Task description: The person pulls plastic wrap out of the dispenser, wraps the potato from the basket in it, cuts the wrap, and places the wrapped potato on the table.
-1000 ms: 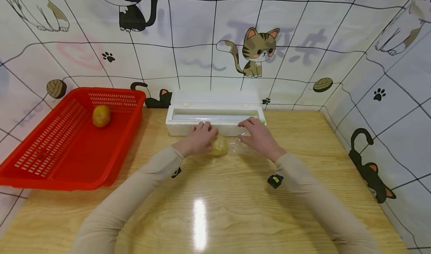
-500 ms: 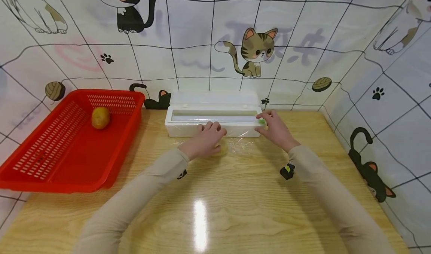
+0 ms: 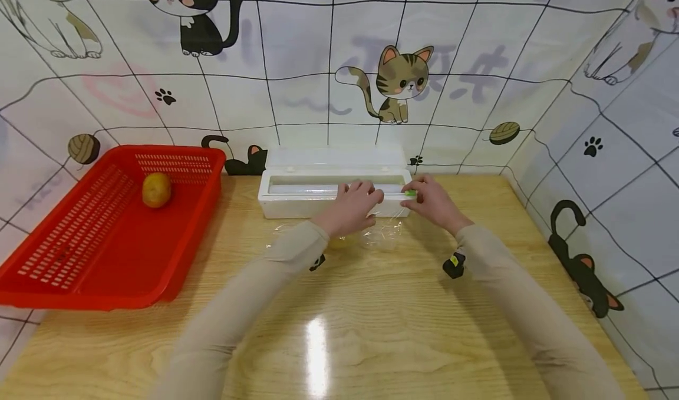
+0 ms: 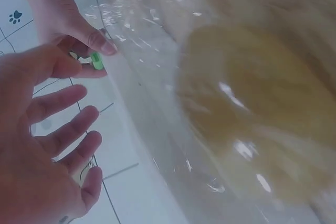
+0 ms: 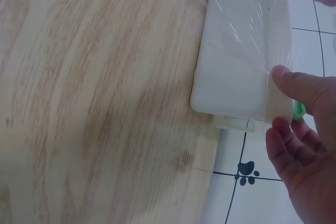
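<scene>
Head view: the left hand [image 3: 350,208] has been shifted rightward along the front of the white box [image 3: 286,207] over the last second; the right hand [image 3: 436,204] has been brought from the box's front to its right end, where a green tab [image 3: 409,193] is seen. Work now seems centred on the box edge rather than on the yellowish round item [image 4: 252,103]. That item is placed on the surface [image 3: 398,329] in front of the box, under clear film [image 3: 384,233], mostly hidden by the left hand. A second round item [image 3: 156,190] is seen in the red basket [image 3: 122,253], well apart at the left.

Left wrist view: left fingers are spread and loosely bent, nothing is held; contact with the film cannot be told. The item is blurred but clearly covered by shiny film.

Right wrist view: the box rim is pinched between right thumb and fingers near the corner, film is creased at the thumb; whether the green tab itself is gripped cannot be told
</scene>
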Demonstrator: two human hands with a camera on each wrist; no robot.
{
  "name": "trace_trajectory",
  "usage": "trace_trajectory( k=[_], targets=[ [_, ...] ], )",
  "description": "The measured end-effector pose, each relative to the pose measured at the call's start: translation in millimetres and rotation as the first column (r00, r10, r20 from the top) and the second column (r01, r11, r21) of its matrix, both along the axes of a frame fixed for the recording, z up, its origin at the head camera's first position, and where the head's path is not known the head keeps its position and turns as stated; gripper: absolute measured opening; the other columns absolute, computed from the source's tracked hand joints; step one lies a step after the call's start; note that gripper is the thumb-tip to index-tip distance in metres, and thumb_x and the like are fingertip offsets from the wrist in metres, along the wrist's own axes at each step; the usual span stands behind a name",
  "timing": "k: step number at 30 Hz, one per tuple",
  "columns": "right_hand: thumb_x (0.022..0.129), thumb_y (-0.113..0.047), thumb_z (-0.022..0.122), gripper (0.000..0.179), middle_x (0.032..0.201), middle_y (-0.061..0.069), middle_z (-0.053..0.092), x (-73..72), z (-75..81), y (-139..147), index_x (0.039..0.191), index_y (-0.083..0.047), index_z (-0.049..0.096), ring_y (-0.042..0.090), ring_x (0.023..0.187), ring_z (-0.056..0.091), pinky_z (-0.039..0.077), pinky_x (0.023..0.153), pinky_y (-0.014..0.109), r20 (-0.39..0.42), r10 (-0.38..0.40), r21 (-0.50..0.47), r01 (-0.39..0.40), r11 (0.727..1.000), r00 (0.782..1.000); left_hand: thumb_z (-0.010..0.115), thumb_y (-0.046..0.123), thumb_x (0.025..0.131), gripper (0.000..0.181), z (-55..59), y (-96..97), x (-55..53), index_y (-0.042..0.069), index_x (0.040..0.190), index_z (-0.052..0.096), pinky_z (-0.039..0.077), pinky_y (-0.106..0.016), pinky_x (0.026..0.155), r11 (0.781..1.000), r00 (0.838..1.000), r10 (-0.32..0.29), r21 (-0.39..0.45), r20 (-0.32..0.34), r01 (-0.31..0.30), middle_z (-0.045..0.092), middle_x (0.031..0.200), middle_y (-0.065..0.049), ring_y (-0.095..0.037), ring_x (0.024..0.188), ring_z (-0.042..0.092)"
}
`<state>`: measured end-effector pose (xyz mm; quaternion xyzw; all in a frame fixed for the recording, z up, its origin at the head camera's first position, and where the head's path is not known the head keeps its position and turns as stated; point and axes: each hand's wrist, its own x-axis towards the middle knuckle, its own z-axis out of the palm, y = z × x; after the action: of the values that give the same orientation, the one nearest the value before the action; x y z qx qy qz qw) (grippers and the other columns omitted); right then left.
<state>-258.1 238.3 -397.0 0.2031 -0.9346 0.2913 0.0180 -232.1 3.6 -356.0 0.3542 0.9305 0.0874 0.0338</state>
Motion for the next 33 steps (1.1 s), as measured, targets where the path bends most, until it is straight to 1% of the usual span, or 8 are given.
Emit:
trace_trajectory(
  k=[3,7,10,13,16,19,27,33],
  targets=[
    [0.089,-0.014,0.071,0.029,0.111,0.019,0.047,-4.0,0.5,2.5,0.111,0.002,0.063,0.026,0.077,0.05,0.044,0.07,0.038,0.012,0.025,-0.006,-0.025,1.0,1.0,0.061,0.023,0.094,0.027,3.6,16.6,-9.5,0.015,0.12,0.057,0.035,-0.047,0.089,1.0,1.0,0.017,0.011,-0.016,-0.017,0.053,0.115,-0.004,-0.025,0.108,0.047],
    [0.088,-0.013,0.072,0.027,0.106,0.018,0.047,-9.6,2.6,4.2,0.11,-0.001,0.063,0.026,0.076,0.052,0.044,0.07,0.039,0.023,0.055,-0.002,-0.055,0.998,0.998,0.061,0.025,0.095,0.024,3.2,36.0,-23.3,0.014,0.116,0.061,0.041,-0.046,0.087,0.998,0.997,0.055,0.018,-0.06,-0.054,0.058,0.11,-0.003,-0.024,0.102,0.055],
    [0.087,-0.011,0.072,0.027,0.106,0.019,0.046,-11.5,5.8,5.3,0.111,-0.001,0.063,0.027,0.077,0.052,0.044,0.071,0.04,0.04,0.069,-0.013,-0.069,0.998,0.997,0.063,0.027,0.094,0.021,-1.0,47.9,-32.1,0.013,0.11,0.064,0.047,-0.043,0.083,0.996,0.994,0.08,0.032,-0.08,-0.078,0.061,0.105,-0.002,-0.021,0.096,0.059],
    [0.086,-0.009,0.073,0.028,0.111,0.02,0.046,-12.5,7.4,7.2,0.111,0.0,0.063,0.029,0.08,0.052,0.045,0.074,0.041,0.069,0.081,-0.043,-0.078,0.996,0.994,0.064,0.025,0.094,0.017,-6.1,57.6,-37.9,0.013,0.105,0.065,0.049,-0.04,0.079,0.994,0.993,0.094,0.068,-0.066,-0.089,0.062,0.1,-0.001,-0.018,0.092,0.06],
    [0.086,-0.007,0.073,0.027,0.112,0.021,0.047,-15.2,5.1,10.8,0.109,-0.001,0.063,0.03,0.084,0.05,0.045,0.075,0.042,0.075,0.105,-0.059,-0.1,0.993,0.992,0.064,0.023,0.094,0.012,-11.1,65.4,-41.6,0.014,0.101,0.066,0.048,-0.036,0.075,0.99,0.995,0.093,0.108,-0.047,-0.088,0.06,0.095,0.001,-0.015,0.088,0.058],
    [0.085,-0.006,0.074,0.026,0.106,0.018,0.048,-19.0,2.3,14.8,0.108,-0.002,0.062,0.029,0.084,0.049,0.045,0.074,0.042,0.065,0.13,-0.064,-0.126,0.99,0.989,0.064,0.022,0.095,0.009,-12.2,72.1,-43.2,0.014,0.099,0.067,0.047,-0.034,0.072,0.987,0.995,0.091,0.135,-0.032,-0.086,0.058,0.093,0.001,-0.013,0.083,0.056],
    [0.083,-0.002,0.073,0.029,0.096,0.014,0.048,-22.6,1.6,18.5,0.11,-0.002,0.063,0.028,0.081,0.048,0.045,0.073,0.041,0.091,0.139,-0.086,-0.131,0.988,0.986,0.068,0.02,0.09,0.007,-14.0,84.4,-44.8,0.014,0.095,0.068,0.048,-0.038,0.074,0.987,0.994,0.103,0.128,-0.043,-0.096,0.061,0.09,0.001,-0.015,0.084,0.057],
    [0.082,-0.003,0.073,0.029,0.09,0.018,0.049,-23.7,4.0,16.2,0.108,-0.001,0.061,0.027,0.077,0.049,0.044,0.07,0.04,0.099,0.132,-0.084,-0.124,0.989,0.986,0.064,0.012,0.091,0.004,-16.2,87.5,-47.0,0.014,0.091,0.067,0.049,-0.038,0.072,0.986,0.991,0.122,0.117,-0.05,-0.115,0.06,0.087,0.001,-0.015,0.081,0.056]
  ],
)
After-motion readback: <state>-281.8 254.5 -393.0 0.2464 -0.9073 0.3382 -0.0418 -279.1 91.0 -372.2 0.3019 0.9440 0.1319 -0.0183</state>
